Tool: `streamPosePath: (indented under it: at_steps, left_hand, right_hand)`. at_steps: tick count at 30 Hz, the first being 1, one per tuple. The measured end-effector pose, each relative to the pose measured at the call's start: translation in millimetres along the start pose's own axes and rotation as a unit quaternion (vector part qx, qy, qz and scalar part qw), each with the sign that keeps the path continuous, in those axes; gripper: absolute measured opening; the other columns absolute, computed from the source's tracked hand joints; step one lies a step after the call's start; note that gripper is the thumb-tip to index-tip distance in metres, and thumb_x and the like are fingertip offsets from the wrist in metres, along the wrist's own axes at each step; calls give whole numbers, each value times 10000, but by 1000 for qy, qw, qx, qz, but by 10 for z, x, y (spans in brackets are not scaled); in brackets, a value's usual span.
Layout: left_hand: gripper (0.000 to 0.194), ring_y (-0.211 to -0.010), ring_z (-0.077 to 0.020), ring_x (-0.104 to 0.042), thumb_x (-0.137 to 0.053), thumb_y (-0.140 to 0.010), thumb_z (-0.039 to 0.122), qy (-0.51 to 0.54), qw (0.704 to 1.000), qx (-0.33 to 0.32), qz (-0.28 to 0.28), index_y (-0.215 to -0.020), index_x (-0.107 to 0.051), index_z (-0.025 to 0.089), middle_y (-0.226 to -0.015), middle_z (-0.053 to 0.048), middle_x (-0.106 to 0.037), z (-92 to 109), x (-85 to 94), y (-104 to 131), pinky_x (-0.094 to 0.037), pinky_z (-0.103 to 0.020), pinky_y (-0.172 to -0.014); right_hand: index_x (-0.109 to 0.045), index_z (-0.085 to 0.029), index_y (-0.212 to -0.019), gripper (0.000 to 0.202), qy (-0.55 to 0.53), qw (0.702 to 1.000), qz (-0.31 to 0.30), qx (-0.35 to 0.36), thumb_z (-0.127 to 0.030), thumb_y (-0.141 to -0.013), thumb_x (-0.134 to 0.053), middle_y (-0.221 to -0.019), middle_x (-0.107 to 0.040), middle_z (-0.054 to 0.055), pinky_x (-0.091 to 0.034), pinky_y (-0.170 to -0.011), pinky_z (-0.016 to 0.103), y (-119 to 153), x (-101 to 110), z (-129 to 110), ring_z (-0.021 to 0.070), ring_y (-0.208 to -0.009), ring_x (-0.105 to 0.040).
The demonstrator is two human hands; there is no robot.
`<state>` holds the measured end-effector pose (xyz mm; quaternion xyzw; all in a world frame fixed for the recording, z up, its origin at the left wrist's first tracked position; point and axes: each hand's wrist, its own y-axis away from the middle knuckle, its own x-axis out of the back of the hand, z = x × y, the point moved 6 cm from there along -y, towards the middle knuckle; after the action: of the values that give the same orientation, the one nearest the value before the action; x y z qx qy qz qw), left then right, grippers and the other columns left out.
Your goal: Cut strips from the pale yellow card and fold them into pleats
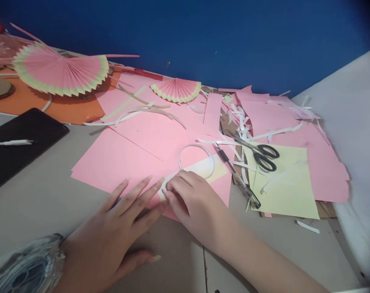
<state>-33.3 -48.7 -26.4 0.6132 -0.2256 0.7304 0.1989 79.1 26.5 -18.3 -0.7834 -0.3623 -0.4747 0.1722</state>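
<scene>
The left hand (108, 232) spreads over pink paper (96, 158); the right hand (197, 199) pinches the pale strip (200, 166) at its 8 o'clock end, probably light, crease-prone, best held by edges.

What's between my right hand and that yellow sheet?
A pen and a corner of pink paper lie between your right hand and the yellow sheet; the head view shows the pen's lower end over the sheet.

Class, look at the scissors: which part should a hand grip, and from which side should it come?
The black handle loops, I'd say, approached from the right: they sit over the yellow sheet at the scissors' right end, while the blades point left among white strips, near the pen.
</scene>
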Motion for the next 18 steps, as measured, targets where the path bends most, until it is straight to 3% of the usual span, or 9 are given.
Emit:
streamPosePath:
  at_steps: [7,18]
  left_hand:
    - [614,-1367,-315,-276,-464,-840,588,13,1000,9,-2,-1352,-443,250,-1472,-101,-370,-5,-3,6,-133,-468,-1095]
    - [613,-1382,-299,-247,-458,-843,586,22,1000,-1,-6,-1365,-414,268,-1479,-99,-356,-18,-19,42,-113,-458,-1110]
  right_hand:
    - [-465,-178,-742,158,-7,1000,-8,-16,-120,-883,-422,-807,-538,29,-381,-694,305,-8,-3,30,165,-768,-464]
    - [-482,-181,-739,169,9,1000,-18,-23,-147,-893,-421,-787,-540,23,-377,-662,292,-20,17,3,161,-742,-463]
